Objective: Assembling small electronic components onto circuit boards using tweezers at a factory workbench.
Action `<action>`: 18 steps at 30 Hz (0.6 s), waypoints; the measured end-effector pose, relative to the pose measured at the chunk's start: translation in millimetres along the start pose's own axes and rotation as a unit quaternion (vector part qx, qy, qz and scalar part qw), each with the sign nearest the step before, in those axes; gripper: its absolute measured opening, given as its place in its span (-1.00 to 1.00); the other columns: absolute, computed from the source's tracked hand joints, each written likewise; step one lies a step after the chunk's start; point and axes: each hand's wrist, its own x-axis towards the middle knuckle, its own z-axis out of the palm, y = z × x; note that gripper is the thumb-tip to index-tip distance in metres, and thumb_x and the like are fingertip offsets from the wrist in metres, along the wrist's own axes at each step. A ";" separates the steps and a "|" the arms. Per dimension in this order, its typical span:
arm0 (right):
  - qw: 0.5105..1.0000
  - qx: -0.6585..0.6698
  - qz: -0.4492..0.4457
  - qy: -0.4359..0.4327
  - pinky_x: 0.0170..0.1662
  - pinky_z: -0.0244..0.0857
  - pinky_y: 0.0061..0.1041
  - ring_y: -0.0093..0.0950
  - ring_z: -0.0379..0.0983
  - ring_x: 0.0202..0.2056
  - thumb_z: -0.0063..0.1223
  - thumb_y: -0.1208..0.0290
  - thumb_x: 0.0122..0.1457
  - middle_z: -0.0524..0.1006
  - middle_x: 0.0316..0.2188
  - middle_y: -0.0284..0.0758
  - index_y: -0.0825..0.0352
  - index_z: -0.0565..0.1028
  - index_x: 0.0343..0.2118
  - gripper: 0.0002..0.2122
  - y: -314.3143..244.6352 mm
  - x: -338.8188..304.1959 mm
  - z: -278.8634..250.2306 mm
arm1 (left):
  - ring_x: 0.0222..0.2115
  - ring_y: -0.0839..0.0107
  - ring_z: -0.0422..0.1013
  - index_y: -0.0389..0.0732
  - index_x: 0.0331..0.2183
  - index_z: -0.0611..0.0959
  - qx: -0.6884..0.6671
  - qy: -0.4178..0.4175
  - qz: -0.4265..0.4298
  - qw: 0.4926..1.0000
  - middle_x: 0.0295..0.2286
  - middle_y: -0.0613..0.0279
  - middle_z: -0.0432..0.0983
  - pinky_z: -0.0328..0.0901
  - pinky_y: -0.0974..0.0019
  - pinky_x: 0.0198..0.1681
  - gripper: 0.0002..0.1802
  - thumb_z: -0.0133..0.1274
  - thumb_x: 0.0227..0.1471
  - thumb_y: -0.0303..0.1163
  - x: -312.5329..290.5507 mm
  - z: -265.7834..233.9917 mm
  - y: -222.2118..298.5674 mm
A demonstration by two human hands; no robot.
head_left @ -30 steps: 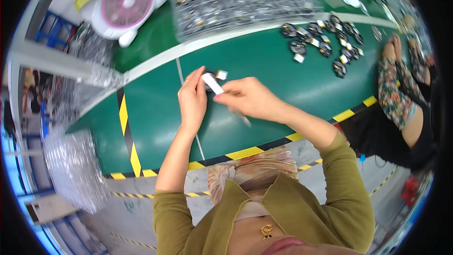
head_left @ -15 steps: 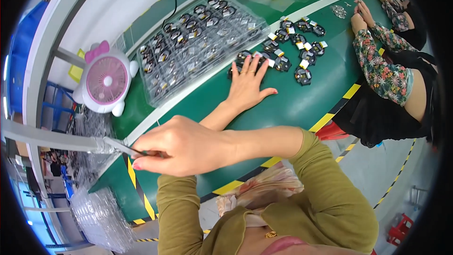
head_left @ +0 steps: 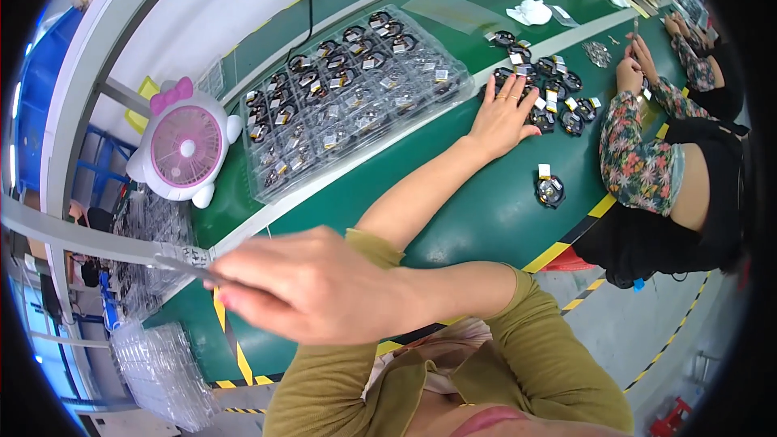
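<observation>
My left hand (head_left: pixel 500 120) reaches across the green bench, fingers outstretched, its fingertips on the near left side of a cluster of round black electronic modules (head_left: pixel 571 120) with white and yellow tabs. A single module (head_left: pixel 549 191) lies apart, nearer to me. Crossing over my left forearm, my right hand (head_left: pixel 312 287) is closed around thin grey metal tweezers (head_left: pixel 184 265), whose tip points left. The hand is slightly blurred and hangs above the bench's near left part. Beyond my forearms sits a clear compartment tray (head_left: pixel 267 193) holding many similar modules.
A white and pink fan (head_left: pixel 186 146) stands left of the tray, beside a grey frame post (head_left: pixel 61 121). Clear plastic trays (head_left: pixel 158 376) are stacked at lower left. On the right, a co-worker's hands (head_left: pixel 634 73) work near a small pile of metal pieces (head_left: pixel 597 53).
My left hand has moved right and away from me; the modules by it are now bunched farther right, with one left apart. My right hand still grips the tweezers, slightly lower in view.
</observation>
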 end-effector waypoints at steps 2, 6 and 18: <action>0.998 -0.029 0.062 0.006 -0.52 0.23 -0.36 -0.29 0.36 -0.55 -0.08 0.48 0.01 0.35 -0.51 -0.24 0.29 0.34 -0.39 -0.91 -1.1 6.2 -15.9 | -0.02 0.07 0.14 -0.24 -0.09 0.36 -0.065 0.033 0.005 0.997 -0.08 -0.07 0.23 0.05 0.10 0.02 -0.41 0.06 -0.15 -0.13 -18.1 -21.5 0.5; 0.972 -0.193 0.096 0.089 -0.32 0.28 -0.34 -0.21 0.39 -0.40 -0.06 0.47 -0.01 0.44 -0.47 -0.20 0.32 0.42 -0.41 -0.90 42.0 40.5 -66.3 | -0.30 0.15 0.31 -0.27 -0.34 0.48 0.066 0.029 -0.085 0.994 -0.36 0.05 0.36 0.23 0.19 -0.23 -0.73 0.00 -0.15 -0.34 -109.3 -129.1 -35.3; 0.671 -0.689 0.227 -0.154 -0.32 0.34 -0.26 -0.19 0.46 -0.39 -0.05 0.38 -0.04 0.47 -0.42 -0.08 0.34 0.49 -0.48 -0.85 286.5 66.1 -165.7 | -0.42 0.14 0.44 -0.17 -0.48 0.60 0.368 -0.127 -0.426 0.817 -0.51 0.04 0.50 0.32 0.15 -0.38 -0.73 0.01 -0.11 -0.16 -222.5 -243.3 -212.4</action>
